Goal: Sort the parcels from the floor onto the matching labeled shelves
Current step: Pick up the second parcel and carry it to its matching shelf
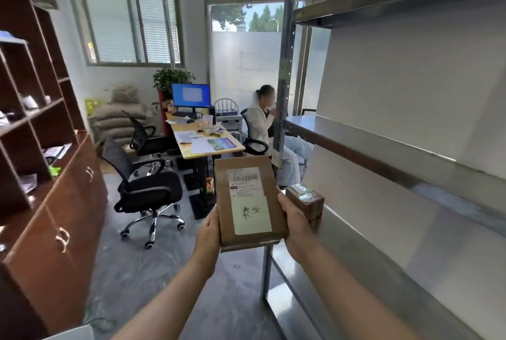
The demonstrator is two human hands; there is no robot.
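Note:
I hold a flat brown cardboard parcel (247, 203) upright in front of me, its face turned to the camera. It bears a printed barcode label and a pale note with handwritten characters. My left hand (209, 233) grips its lower left edge and my right hand (297, 226) grips its right edge. Just behind my right hand, a small brown taped box (305, 198) sits at the left end of a metal shelf (410, 219). The metal shelving unit fills the right side, with higher shelves (356, 145) that show nothing on them.
A brown wooden cabinet (57, 203) with open compartments lines the left. Two black office chairs (149, 192) and a desk (202, 142) with a monitor stand ahead. A person in white sits behind the shelf's grey upright post (284, 88). Grey floor lies between.

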